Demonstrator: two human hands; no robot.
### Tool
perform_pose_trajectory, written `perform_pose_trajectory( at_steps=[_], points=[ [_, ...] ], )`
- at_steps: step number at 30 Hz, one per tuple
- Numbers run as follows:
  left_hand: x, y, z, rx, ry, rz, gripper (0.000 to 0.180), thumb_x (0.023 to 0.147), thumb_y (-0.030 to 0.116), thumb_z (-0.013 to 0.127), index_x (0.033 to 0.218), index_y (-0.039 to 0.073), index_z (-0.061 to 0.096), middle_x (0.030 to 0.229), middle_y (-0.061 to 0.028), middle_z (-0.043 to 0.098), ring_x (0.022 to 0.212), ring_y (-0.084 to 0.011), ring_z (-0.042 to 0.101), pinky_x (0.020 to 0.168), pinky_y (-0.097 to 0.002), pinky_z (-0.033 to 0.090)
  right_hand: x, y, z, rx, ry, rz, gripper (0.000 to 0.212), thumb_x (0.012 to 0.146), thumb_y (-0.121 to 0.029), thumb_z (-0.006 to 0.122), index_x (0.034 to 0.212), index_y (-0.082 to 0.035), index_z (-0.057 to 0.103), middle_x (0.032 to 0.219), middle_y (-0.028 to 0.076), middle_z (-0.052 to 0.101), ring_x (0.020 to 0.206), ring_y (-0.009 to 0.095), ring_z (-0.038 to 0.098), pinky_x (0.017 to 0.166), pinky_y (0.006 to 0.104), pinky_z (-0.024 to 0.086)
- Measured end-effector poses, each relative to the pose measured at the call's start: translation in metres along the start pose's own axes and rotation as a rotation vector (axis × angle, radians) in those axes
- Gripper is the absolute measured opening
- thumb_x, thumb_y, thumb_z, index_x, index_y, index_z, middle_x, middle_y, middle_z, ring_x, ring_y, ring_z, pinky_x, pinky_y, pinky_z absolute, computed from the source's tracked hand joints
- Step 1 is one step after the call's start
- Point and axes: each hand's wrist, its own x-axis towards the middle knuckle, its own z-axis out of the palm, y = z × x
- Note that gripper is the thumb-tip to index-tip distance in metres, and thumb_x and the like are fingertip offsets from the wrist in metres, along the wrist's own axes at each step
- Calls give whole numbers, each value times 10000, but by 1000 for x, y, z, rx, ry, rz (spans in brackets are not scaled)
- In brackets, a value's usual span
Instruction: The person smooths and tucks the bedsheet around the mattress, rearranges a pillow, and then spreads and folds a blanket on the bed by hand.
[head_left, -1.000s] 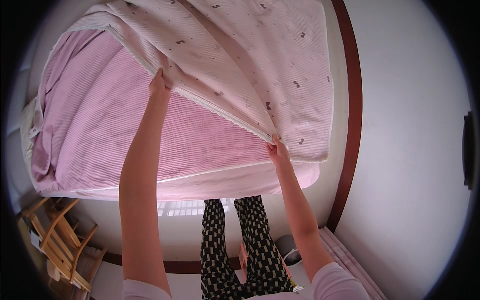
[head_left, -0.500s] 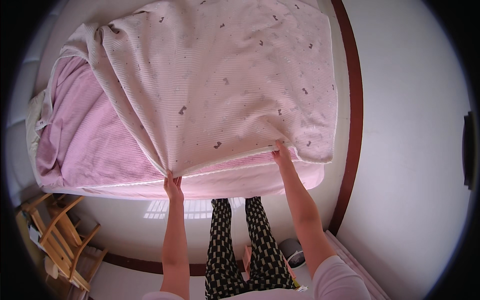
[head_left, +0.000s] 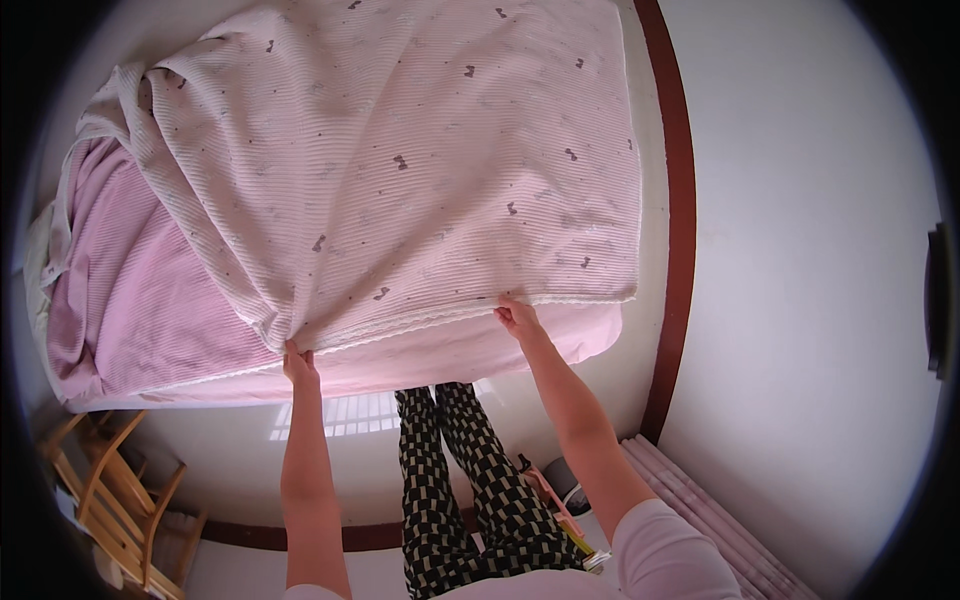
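Note:
A pale pink ribbed blanket (head_left: 440, 190) with small dark bow prints and a white trimmed edge covers most of the bed. My left hand (head_left: 300, 362) is closed on its near edge, where folds gather and fan out toward the far left. Farther right along the same edge, my right hand (head_left: 515, 316) pinches the trim. A deeper pink side of the bedding (head_left: 170, 290) shows at the left, where the blanket is turned back. Beneath the edge, the pink sheet (head_left: 450, 352) on the mattress side is exposed between and below my hands.
At the lower left stands a wooden chair (head_left: 130, 490). A white wall (head_left: 800, 250) with a dark red baseboard (head_left: 680, 200) runs along the right. A pink curtain (head_left: 690, 490) hangs at the lower right, near a dark round object (head_left: 568, 485) on the floor behind my legs.
The blanket's near edge at the right has been straightened, and it now covers the deeper pink strip there. Both hands appear farther left in view, still gripping the edge.

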Motion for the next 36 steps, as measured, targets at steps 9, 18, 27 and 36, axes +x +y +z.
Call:
perform_pose_trajectory(
  at_steps=[9, 18, 27, 36],
  points=[
    [-14, 2, -4, 226, 3, -92, 182, 773, 194, 592, 869, 52, 530, 729, -46, 576, 612, -153, 567, 557, -274, 506, 10, 11, 9, 51, 118, 16, 186, 721, -62, 634, 878, -76, 534, 742, 35, 554, 637, 148, 548, 656, 302, 499],
    [-66, 19, 18, 168, 39, -60, 192, 750, 160, 603, 905, 58, 556, 744, -10, 551, 588, -100, 516, 510, -217, 467, -82, 52, 69, -297, -268, 269, 209, 804, -222, 538, 921, -50, 519, 873, 79, 599, 753, 173, 578, 641, 290, 471],
    [-99, 55, 9, 67, -331, -225, 162, 809, 204, 550, 901, 70, 546, 805, -1, 568, 731, -82, 551, 662, -212, 453, -214, 161, 275, -1061, -626, -974, 281, 740, -202, 562, 945, -11, 538, 855, 153, 602, 827, 262, 578, 722, 328, 443],
    [-82, 209, -109, 130, -385, -233, 297, 816, 159, 521, 1076, 19, 493, 962, -77, 590, 895, -151, 568, 751, -249, 453, -200, 234, 361, -1363, -373, -874, 277, 702, -272, 549, 853, -44, 591, 819, 132, 616, 814, 279, 582, 732, 352, 447]
  ],
)
